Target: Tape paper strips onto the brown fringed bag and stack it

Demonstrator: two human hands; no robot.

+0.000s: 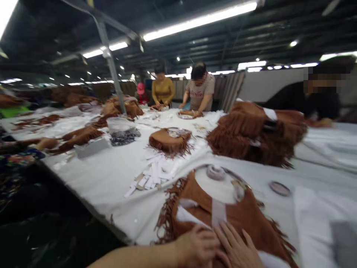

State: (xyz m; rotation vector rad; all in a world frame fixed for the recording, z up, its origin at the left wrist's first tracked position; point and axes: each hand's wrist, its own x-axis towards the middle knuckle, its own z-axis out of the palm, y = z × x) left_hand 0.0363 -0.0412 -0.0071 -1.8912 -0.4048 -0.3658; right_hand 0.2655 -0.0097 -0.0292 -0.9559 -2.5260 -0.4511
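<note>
A fringed brown bag (245,216) lies on the white counter (97,182). The right hand (239,246) rests on it, grip spread; the left hand (197,246) curls just beside (whether pinching anything, one cannot tell).

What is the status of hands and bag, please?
Left hand curled, right hand spread, both on fringed bag. Bag on table. Pale strip at right hand.

Fringed bag (245,214): matt, suede-like. Loose strips (153,174): smooth paper. Table covering (95,178): wrinkled, cloth-like. Pole (110,61): smooth metal.
</note>
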